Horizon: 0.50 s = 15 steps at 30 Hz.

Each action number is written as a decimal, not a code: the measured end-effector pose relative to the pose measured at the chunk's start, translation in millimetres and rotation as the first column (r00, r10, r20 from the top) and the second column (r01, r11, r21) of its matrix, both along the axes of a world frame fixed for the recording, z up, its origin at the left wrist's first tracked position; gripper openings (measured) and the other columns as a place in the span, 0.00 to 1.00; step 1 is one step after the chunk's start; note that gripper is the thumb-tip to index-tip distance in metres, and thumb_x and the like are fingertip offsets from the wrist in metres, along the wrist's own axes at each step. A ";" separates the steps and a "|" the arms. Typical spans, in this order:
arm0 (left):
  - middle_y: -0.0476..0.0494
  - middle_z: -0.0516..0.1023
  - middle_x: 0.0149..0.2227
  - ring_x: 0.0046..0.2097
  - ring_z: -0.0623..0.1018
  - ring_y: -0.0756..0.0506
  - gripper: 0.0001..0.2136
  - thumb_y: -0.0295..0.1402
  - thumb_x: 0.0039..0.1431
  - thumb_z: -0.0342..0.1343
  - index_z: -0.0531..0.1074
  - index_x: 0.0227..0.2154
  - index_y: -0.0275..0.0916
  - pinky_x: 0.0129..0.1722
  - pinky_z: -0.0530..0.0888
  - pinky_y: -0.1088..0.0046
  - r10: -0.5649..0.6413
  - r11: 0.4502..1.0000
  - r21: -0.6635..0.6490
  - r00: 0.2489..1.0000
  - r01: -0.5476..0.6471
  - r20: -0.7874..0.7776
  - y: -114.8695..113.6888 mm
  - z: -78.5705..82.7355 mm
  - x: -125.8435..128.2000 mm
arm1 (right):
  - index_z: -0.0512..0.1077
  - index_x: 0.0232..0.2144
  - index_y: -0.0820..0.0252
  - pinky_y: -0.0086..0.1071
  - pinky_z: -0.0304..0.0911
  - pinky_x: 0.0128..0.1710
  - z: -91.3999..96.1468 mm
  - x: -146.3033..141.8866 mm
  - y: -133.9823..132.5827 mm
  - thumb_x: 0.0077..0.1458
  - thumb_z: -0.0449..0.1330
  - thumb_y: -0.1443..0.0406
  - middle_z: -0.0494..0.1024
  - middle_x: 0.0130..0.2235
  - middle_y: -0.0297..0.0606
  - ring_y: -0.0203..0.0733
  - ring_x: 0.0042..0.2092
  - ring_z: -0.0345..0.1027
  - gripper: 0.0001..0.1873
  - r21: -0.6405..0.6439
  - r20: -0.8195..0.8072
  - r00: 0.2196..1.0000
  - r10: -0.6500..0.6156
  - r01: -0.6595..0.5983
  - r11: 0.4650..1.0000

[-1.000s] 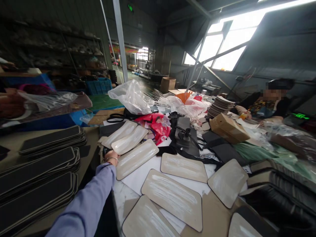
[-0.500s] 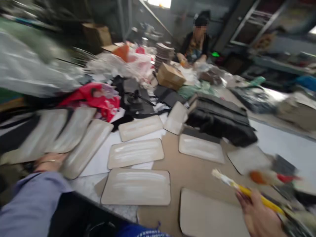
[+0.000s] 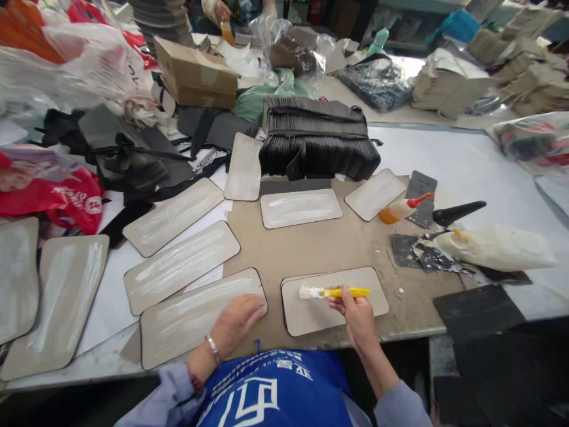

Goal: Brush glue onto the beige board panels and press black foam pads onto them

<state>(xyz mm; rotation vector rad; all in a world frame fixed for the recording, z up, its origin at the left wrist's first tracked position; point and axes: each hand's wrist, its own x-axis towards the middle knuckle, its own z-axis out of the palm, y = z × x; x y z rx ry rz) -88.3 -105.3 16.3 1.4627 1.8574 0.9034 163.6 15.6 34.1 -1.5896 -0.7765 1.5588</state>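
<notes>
My right hand (image 3: pixel 354 311) grips a yellow-handled brush (image 3: pixel 353 292), its bristles white and pointing left. The brush is just over a beige rounded panel (image 3: pixel 311 317), the top one of a small stack with no white streaks on it. My left hand (image 3: pixel 240 320), a bracelet on its wrist, is over the right end of another beige panel (image 3: pixel 195 317) that bears white streaks. Its fingers stretch right, partly bent, with nothing seen in them. More streaked panels lie around, such as a long panel (image 3: pixel 182 267) and a smaller panel (image 3: pixel 301 207).
A strapped bundle of black pieces (image 3: pixel 315 136) stands behind the panels. To the right are an orange glue bottle (image 3: pixel 395 210), a black tapered tool (image 3: pixel 457 212) and a whitish container (image 3: pixel 498 246). A cardboard box (image 3: pixel 195 74) and another person's hands (image 3: pixel 222 12) are farther back.
The view has swung right and down. My left hand has come away from the panels at far left to the near panel. My right hand has brought the brush over the stack.
</notes>
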 end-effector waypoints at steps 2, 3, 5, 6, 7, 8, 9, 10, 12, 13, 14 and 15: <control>0.44 0.77 0.43 0.47 0.74 0.45 0.11 0.35 0.57 0.48 0.73 0.39 0.42 0.48 0.71 0.66 -0.399 0.910 0.057 0.904 0.411 -0.155 9.2 -10.2 35.0 | 0.68 0.29 0.65 0.28 0.70 0.24 -7.8 -9.9 -11.8 0.34 0.67 0.49 0.77 0.28 0.39 0.37 0.25 0.70 0.27 -0.030 -0.043 0.999 0.030 -0.031 0.999; 0.42 0.75 0.46 0.50 0.72 0.44 0.12 0.33 0.57 0.48 0.72 0.41 0.41 0.50 0.70 0.63 -0.489 0.858 0.050 0.843 0.511 -0.224 13.1 -16.5 48.0 | 0.67 0.30 0.64 0.28 0.70 0.25 -11.6 -12.3 -14.8 0.35 0.66 0.49 0.76 0.29 0.39 0.37 0.25 0.70 0.27 -0.030 -0.055 0.998 0.037 -0.039 0.999; 0.40 0.74 0.48 0.53 0.69 0.42 0.12 0.32 0.56 0.49 0.71 0.42 0.39 0.51 0.69 0.59 -0.550 0.810 0.013 0.768 0.586 -0.330 17.1 -28.3 62.5 | 0.67 0.31 0.63 0.30 0.70 0.27 -18.2 -9.0 -14.5 0.38 0.65 0.49 0.76 0.29 0.38 0.38 0.26 0.70 0.26 -0.010 -0.049 0.998 0.029 -0.029 1.000; 0.40 0.73 0.49 0.54 0.69 0.42 0.12 0.32 0.56 0.50 0.71 0.42 0.39 0.51 0.69 0.58 -0.554 0.803 -0.001 0.746 0.596 -0.368 17.3 -33.1 64.9 | 0.67 0.31 0.63 0.30 0.71 0.27 -20.7 -2.8 -11.4 0.39 0.64 0.49 0.76 0.30 0.37 0.38 0.26 0.70 0.26 0.010 -0.031 0.999 0.014 -0.014 1.000; 0.40 0.73 0.49 0.54 0.68 0.42 0.12 0.31 0.57 0.49 0.70 0.43 0.39 0.52 0.68 0.57 -0.554 0.798 -0.008 0.730 0.602 -0.400 16.5 -36.9 65.0 | 0.67 0.32 0.63 0.30 0.71 0.28 -22.7 6.3 -6.7 0.40 0.63 0.49 0.76 0.31 0.37 0.37 0.27 0.70 0.25 0.035 -0.006 1.000 -0.004 0.004 0.999; 0.41 0.72 0.50 0.54 0.68 0.42 0.12 0.30 0.57 0.49 0.70 0.43 0.39 0.52 0.69 0.58 -0.550 0.795 -0.006 0.716 0.607 -0.429 15.4 -39.7 63.7 | 0.67 0.32 0.63 0.30 0.70 0.29 -24.2 18.0 -0.5 0.41 0.63 0.49 0.76 0.31 0.37 0.37 0.27 0.70 0.24 0.063 0.025 0.999 -0.024 0.023 0.998; 0.41 0.73 0.49 0.54 0.68 0.43 0.11 0.29 0.58 0.48 0.70 0.43 0.39 0.51 0.69 0.58 -0.542 0.791 0.006 0.706 0.612 -0.457 14.3 -41.6 62.0 | 0.67 0.32 0.63 0.30 0.70 0.29 -25.3 31.6 6.6 0.41 0.63 0.49 0.76 0.32 0.37 0.37 0.27 0.70 0.24 0.094 0.057 0.997 -0.049 0.044 0.995; 0.41 0.73 0.49 0.54 0.69 0.43 0.11 0.29 0.58 0.47 0.70 0.42 0.39 0.50 0.70 0.59 -0.531 0.786 0.027 0.697 0.617 -0.482 13.4 -42.8 60.3 | 0.67 0.31 0.62 0.30 0.70 0.29 -26.1 46.4 14.3 0.41 0.62 0.49 0.76 0.32 0.37 0.37 0.27 0.70 0.23 0.129 0.088 0.993 -0.081 0.069 0.989; 0.41 0.74 0.48 0.53 0.70 0.43 0.11 0.28 0.59 0.46 0.71 0.41 0.38 0.49 0.71 0.60 -0.510 0.776 0.069 0.689 0.627 -0.515 12.9 -43.7 58.2 | 0.67 0.31 0.62 0.32 0.70 0.28 -27.5 76.2 30.0 0.41 0.63 0.49 0.75 0.31 0.37 0.37 0.26 0.70 0.24 0.193 0.146 0.977 -0.153 0.124 0.973; 0.41 0.74 0.48 0.53 0.70 0.43 0.11 0.28 0.59 0.46 0.71 0.41 0.38 0.49 0.72 0.61 -0.505 0.771 0.085 0.687 0.631 -0.523 13.3 -43.7 57.9 | 0.66 0.31 0.62 0.32 0.70 0.28 -28.1 89.9 37.4 0.40 0.63 0.49 0.75 0.30 0.36 0.38 0.26 0.70 0.24 0.224 0.174 0.966 -0.192 0.151 0.963; 0.41 0.74 0.48 0.53 0.70 0.43 0.11 0.27 0.59 0.46 0.71 0.41 0.38 0.48 0.72 0.62 -0.502 0.767 0.096 0.686 0.635 -0.526 14.0 -43.7 57.9 | 0.66 0.31 0.62 0.33 0.70 0.28 -28.5 102.1 44.2 0.39 0.63 0.48 0.75 0.30 0.36 0.38 0.25 0.70 0.24 0.252 0.203 0.953 -0.225 0.171 0.952; 0.41 0.74 0.48 0.53 0.70 0.43 0.11 0.27 0.58 0.46 0.71 0.42 0.38 0.48 0.72 0.63 -0.501 0.764 0.105 0.688 0.636 -0.526 14.9 -43.8 58.0 | 0.66 0.31 0.62 0.34 0.70 0.28 -28.5 112.5 50.1 0.39 0.63 0.48 0.75 0.29 0.36 0.38 0.25 0.70 0.25 0.278 0.236 0.939 -0.251 0.182 0.943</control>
